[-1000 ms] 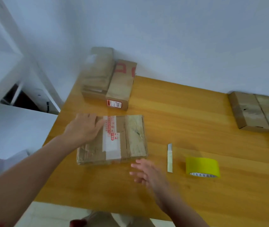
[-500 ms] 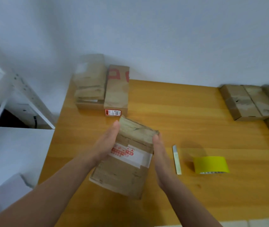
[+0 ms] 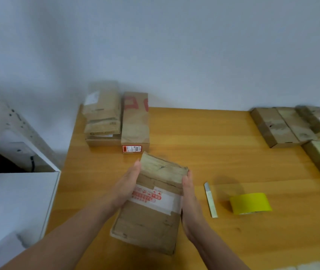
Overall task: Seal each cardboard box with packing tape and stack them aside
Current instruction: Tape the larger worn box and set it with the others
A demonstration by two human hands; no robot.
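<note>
Worn brown cardboard box with white red-printed label (image 3: 151, 209): front-centre over wooden desk (image 3: 204, 145), tilted, pressed between flat left hand (image 3: 126, 186) and right hand (image 3: 189, 197). Risk: palm pressure only, so box may slip; rightward swing could strike slim grey cutter (image 3: 210, 199).

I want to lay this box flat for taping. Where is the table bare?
The widest bare patch of table is the far middle, between the left box stack and the right-hand boxes. Bare wood also lies front right, nearer than the tape roll. It is crowded between the held box, the cutter and the tape.
</note>
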